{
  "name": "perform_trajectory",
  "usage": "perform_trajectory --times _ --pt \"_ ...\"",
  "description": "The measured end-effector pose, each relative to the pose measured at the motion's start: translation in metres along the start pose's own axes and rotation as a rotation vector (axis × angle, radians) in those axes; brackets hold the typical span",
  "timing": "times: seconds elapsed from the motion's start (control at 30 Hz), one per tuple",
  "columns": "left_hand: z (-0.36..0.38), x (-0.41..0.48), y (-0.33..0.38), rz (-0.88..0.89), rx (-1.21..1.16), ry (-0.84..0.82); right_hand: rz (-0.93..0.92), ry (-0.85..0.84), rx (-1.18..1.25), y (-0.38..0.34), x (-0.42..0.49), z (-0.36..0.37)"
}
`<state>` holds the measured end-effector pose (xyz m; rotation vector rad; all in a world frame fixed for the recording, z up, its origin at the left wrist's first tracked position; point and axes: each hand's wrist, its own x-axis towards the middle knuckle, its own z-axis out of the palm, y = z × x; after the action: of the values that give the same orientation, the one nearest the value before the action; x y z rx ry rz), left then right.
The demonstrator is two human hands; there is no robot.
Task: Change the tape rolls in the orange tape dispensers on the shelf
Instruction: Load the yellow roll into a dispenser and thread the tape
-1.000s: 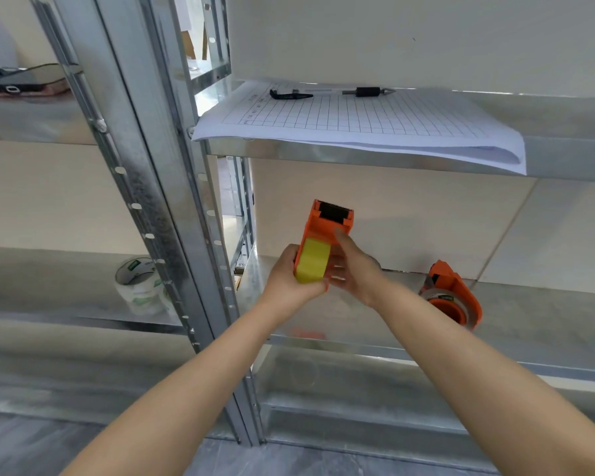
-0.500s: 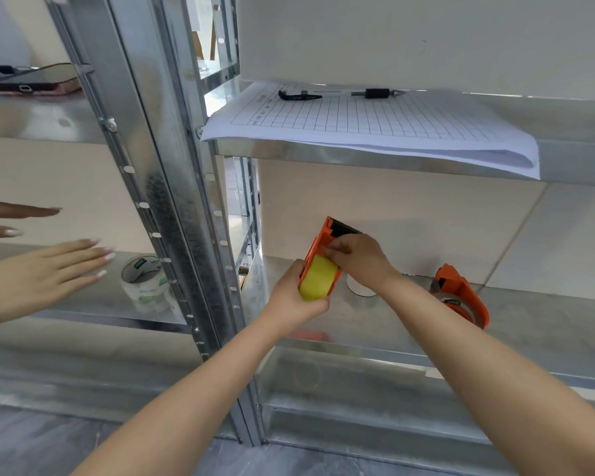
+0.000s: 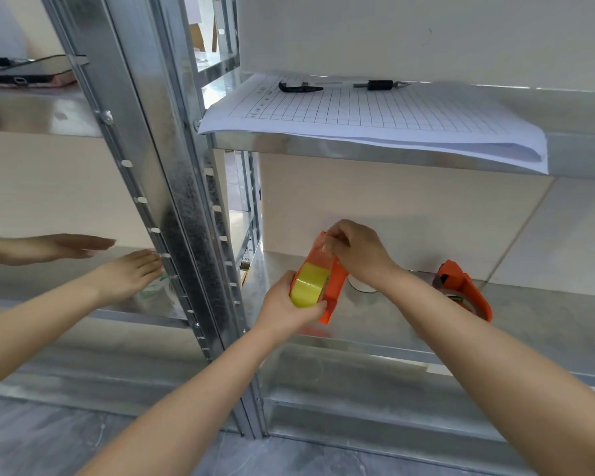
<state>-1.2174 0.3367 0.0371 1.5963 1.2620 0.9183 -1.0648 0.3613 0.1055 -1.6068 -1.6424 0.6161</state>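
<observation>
An orange tape dispenser (image 3: 334,286) with a yellow tape roll (image 3: 308,288) in it is held just above the metal shelf (image 3: 392,324). My left hand (image 3: 285,305) grips the roll and the dispenser's lower body. My right hand (image 3: 356,250) pinches at the dispenser's top end, where clear tape stretches over it. A second orange tape dispenser (image 3: 464,290) lies on the shelf to the right, apart from both hands. A white roll (image 3: 361,286) stands behind my right wrist, mostly hidden.
Another person's two hands (image 3: 124,273) reach over the left shelf bay, covering a tape roll there. A steel upright (image 3: 186,218) divides the bays. On the upper shelf lie gridded paper sheets (image 3: 375,118) with pens, and a phone (image 3: 28,75) at far left.
The dispenser has come down closer to the shelf and my right hand has moved onto its top end. Another person's hands have come in from the left over the tape roll.
</observation>
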Motion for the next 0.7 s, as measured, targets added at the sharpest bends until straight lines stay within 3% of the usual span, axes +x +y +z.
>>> perform_trajectory --times 0.37,0.5,0.7 --pt "0.0 -0.012 -0.006 0.008 0.007 -0.047 0.072 0.17 0.133 0.01 0.044 -0.043" --pt "0.003 -0.015 -0.005 0.017 0.007 -0.023 0.101 0.15 0.077 0.017 0.051 -0.045" --pt "0.009 -0.022 0.001 0.11 0.04 -0.001 0.323 0.068 0.248 0.036 0.052 -0.042"
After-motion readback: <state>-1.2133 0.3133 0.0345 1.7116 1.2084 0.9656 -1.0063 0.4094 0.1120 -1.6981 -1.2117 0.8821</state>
